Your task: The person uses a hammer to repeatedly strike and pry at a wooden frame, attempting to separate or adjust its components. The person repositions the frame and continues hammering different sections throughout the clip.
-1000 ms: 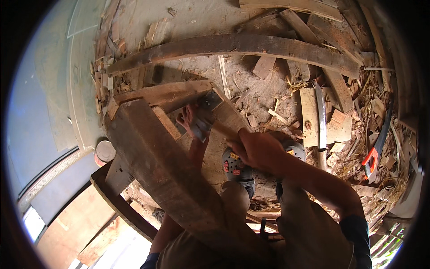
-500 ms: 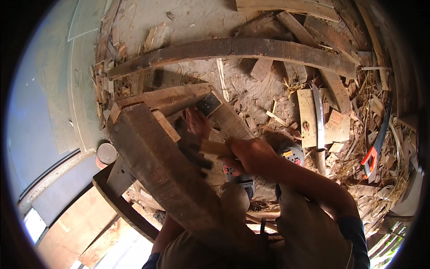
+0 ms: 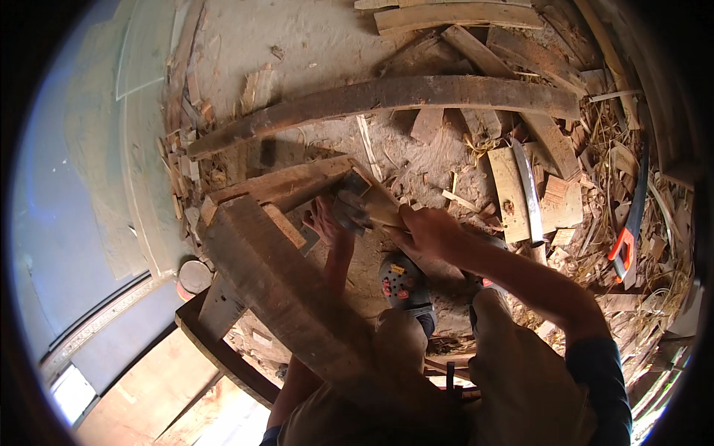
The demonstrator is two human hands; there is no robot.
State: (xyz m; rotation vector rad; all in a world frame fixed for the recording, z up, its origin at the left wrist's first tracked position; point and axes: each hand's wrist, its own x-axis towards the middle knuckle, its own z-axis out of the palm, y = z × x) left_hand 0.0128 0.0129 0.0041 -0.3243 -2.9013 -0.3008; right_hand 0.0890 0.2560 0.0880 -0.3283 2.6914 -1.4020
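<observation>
At the near side, a dark shoe (image 3: 404, 281) with round holes stands on the littered floor, right of a thick, rough-sawn beam (image 3: 290, 275) that slants from the near middle to the far left. Farther on, the right hand (image 3: 433, 232) has its fingers wrapped round the smooth, pale wooden handle of a hammer (image 3: 349, 210). Half a second ago the dark metal head hung lower, over the beam's right edge; now it is up inside the frame's far corner, so the work seems centred there. Just left of it, the left hand (image 3: 326, 221) has its fingers slightly apart; whether they pinch anything, I cannot tell. Beyond lie a dark flat plate (image 3: 356, 183) on the frame's right piece and the coarse, reddish crosspiece (image 3: 290, 181). Farthest, a long weathered plank (image 3: 416, 93), its curve perhaps lens bend, spans the dusty floor among splintered offcuts.
</observation>
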